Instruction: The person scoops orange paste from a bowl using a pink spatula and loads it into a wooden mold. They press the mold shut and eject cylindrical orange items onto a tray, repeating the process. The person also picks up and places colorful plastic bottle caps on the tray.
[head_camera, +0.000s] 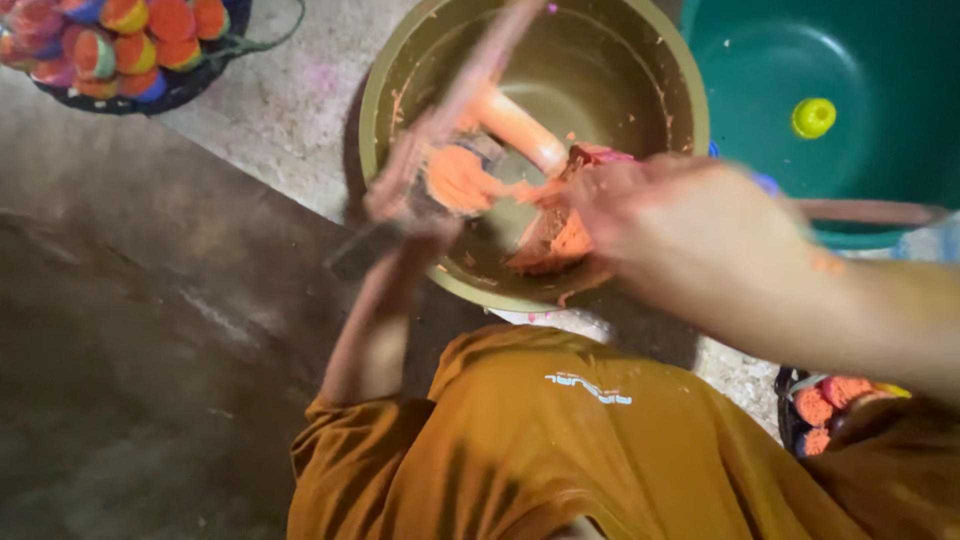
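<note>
- Green tub (760, 60): upper right, small yellow piece (813, 117) inside.
- Olive bowl (640, 70): on the floor, just left of the tub, holding orange paste (555, 238).
- Right hand (650, 215): blurred over the bowl's near right side; fingers on the paste, how far open cannot be told.
- Left hand (415, 175): blurred, closed on an orange-filled mould (462, 178) above the bowl.
- Basket of coloured balls (120, 40): upper left.
</note>
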